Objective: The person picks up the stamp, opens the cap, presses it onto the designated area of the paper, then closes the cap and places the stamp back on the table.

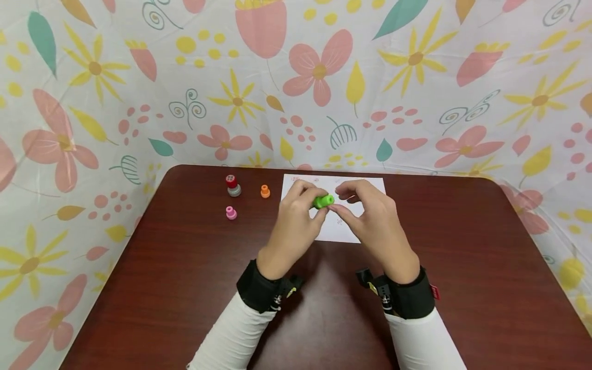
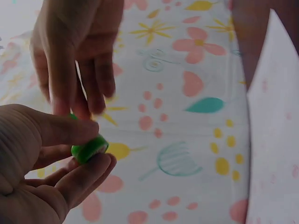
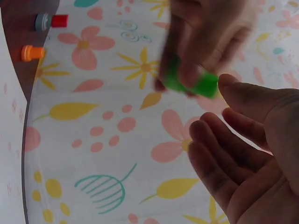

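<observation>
In the head view my left hand (image 1: 298,216) pinches a small bright-green stamp (image 1: 324,201) between thumb and fingers, over a white sheet of paper (image 1: 339,234). The stamp's round, flat face (image 2: 99,148) shows in the left wrist view. My right hand (image 1: 376,221) is close on the other side, its fingers spread from the thumb and holding nothing. Its thumb tip is right by the stamp's narrow end; whether it touches, I cannot tell. In the right wrist view the green stamp (image 3: 205,85) and left hand (image 3: 210,37) are blurred.
Left of the paper stand an orange stamp (image 1: 265,191), a pink stamp (image 1: 231,213), and a grey stamp (image 1: 234,190) with a red one (image 1: 231,181) right against it. Small red prints mark the paper. A flowered cloth (image 1: 319,103) hangs behind the brown table (image 1: 185,288).
</observation>
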`<state>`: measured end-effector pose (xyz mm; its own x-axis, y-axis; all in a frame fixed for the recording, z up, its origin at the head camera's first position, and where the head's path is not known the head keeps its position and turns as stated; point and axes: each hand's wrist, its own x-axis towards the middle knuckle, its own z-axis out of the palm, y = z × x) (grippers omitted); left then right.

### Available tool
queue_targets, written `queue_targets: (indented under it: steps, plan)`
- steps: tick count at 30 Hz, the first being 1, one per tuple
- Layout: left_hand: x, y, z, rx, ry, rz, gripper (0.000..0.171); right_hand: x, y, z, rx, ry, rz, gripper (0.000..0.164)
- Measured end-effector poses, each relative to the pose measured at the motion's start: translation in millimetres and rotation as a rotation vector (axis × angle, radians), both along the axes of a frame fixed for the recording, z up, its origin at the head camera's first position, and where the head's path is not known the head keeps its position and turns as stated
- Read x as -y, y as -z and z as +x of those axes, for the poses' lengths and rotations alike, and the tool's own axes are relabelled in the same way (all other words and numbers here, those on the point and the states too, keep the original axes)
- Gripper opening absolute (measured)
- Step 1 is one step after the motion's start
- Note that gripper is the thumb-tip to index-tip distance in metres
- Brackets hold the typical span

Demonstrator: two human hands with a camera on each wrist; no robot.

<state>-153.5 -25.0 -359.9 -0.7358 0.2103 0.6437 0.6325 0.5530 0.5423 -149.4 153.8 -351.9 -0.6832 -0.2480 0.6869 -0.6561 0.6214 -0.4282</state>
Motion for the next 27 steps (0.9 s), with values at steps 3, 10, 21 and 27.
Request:
queue_targets:
  steps: [3,10,21,27]
  plan:
    - [14,8.0,-6.9,0.052,0.002,-0.007,0.018,-3,0.2,-2.1,-0.01,0.003,0.026,0.038]
    - [53,26.3,-22.1,0.188,-0.067,-0.078,0.015,-9,-0.3,-1.8,0.044,0.052,0.046,0.038]
    - [96,58.0,-46.0,0.383,-0.174,-0.179,0.019,-17,0.8,-4.3,0.085,0.077,0.08,0.036]
    - [102,76.2,-57.2,0.49,-0.178,-0.28,0.023,-20,1.6,-3.9,0.12,0.091,0.092,0.033]
